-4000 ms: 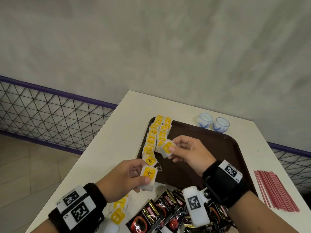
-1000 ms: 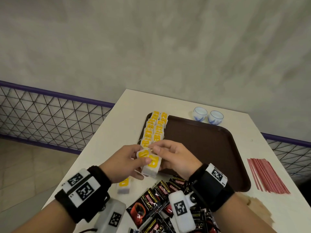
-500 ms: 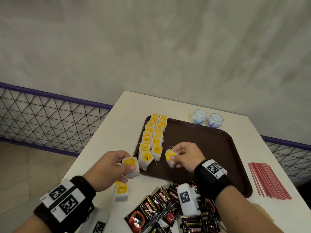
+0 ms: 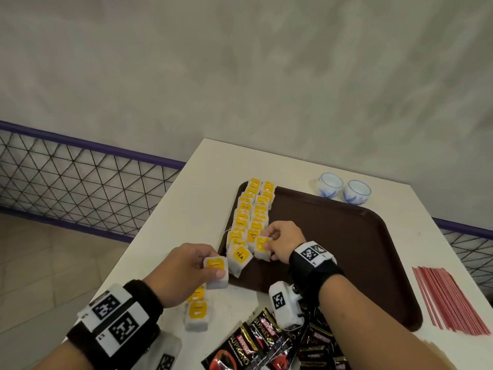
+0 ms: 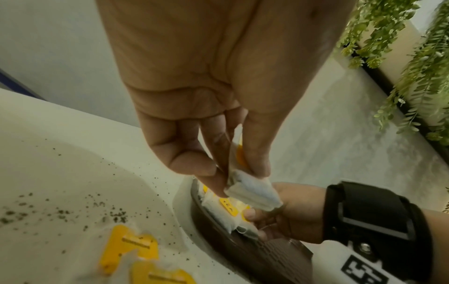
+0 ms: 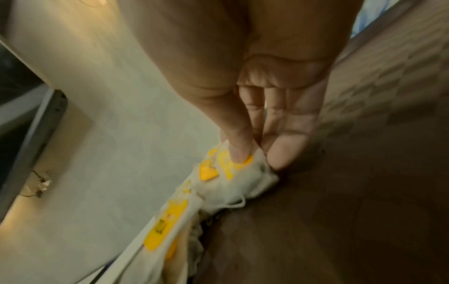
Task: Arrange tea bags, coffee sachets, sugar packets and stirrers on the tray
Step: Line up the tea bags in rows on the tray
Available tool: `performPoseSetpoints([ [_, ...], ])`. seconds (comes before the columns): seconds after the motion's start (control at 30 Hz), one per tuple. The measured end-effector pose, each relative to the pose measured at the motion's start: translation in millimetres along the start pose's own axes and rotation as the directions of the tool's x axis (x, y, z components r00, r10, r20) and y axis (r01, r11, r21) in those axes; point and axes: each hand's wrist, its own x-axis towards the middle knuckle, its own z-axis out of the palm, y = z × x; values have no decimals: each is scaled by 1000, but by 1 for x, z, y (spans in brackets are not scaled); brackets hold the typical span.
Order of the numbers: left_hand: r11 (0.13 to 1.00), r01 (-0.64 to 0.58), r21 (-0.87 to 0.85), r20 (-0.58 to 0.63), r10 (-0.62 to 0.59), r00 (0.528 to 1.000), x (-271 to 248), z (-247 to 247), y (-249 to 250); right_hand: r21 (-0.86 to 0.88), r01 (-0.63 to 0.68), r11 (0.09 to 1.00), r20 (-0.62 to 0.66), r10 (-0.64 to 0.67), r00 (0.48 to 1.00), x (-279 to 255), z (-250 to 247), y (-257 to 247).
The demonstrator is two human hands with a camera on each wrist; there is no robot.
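Each hand (image 4: 186, 265) apparently pinches a tea bag (image 4: 216, 272).

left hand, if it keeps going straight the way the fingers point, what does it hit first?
Likely the "TEA"-tagged tea bag at the near end of the rows on the brown tray. The left hand holds its own tea bag pointing that way, right beside it. Depth is unclear; it may pass above.
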Motion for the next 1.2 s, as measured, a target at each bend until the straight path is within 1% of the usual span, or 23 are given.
performPoseSetpoints([
  [0.07,1000,2,12,-1,-2,1000,1,-1,-1,-34,20,999,48,-18,999,0,-7,1],
  [0.2,999,22,-23,6,-22,1000,4,-2,-2,-26,80,997,211,-72,975,-6,-19,-3],
  [0.27,999,19,-37,8,-19,1000,6,0,-1,-20,104,994,244,-96,965,-6,-17,-7],
  [0.33,999,3,-34,12,-3,1000,8,4,3,-16,106,994,221,-100,970,-4,-9,-10],
  [0.4,1000,-6,-24,13,7,1000,10,8,6,-12,95,995,165,-92,982,-1,1,-11],
  [0.47,1000,-12,15,5,11,1000,13,10,7,-8,71,997,99,-70,993,0,7,-8],
  [0.53,998,-12,68,-4,12,1000,15,11,7,36,46,998,50,-48,998,-1,7,-3],
  [0.63,994,0,106,-8,1,1000,19,15,10,66,72,995,11,-73,997,-4,-2,1],
  [0.7,997,20,75,-7,-20,1000,21,19,15,-4,117,993,9,-117,993,-9,-12,0],
  [0.77,999,41,17,-7,-41,999,23,23,22,-44,168,985,58,-165,985,-21,-23,-6],
  [0.8,999,41,0,-10,-41,999,25,24,24,-13,192,981,111,-189,976,-28,-28,-11],
  [0.83,999,34,-19,-10,-34,999,26,25,28,46,209,977,186,-214,959,-37,-32,-14],
  [0.9,996,16,-91,-3,-17,1000,30,28,36,181,212,960,349,-265,899,-52,-37,-18],
  [0.93,992,10,-123,-2,-10,1000,32,30,40,225,206,952,393,-283,875,-58,-39,-19],
  [0.97,990,4,-139,-2,-4,1000,34,32,44,246,205,947,400,-292,869,-61,-39,-19],
  [1.0,990,-10,-141,-4,10,1000,36,34,47,248,210,946,376,-294,879,-63,-38,-18],
  [1.07,988,-48,-147,-9,48,999,39,39,53,218,215,952,279,-272,921,-63,-34,-14],
  [1.13,988,-78,-132,-39,73,997,43,40,53,202,178,963,208,-220,953,-58,-32,-5],
  [1.17,994,-80,-78,-79,74,994,46,39,52,195,147,970,190,-184,964,-55,-32,1],
  [1.2,997,-67,24,-120,70,990,48,38,50,187,110,976,181,-145,973,-52,-32,6],
])
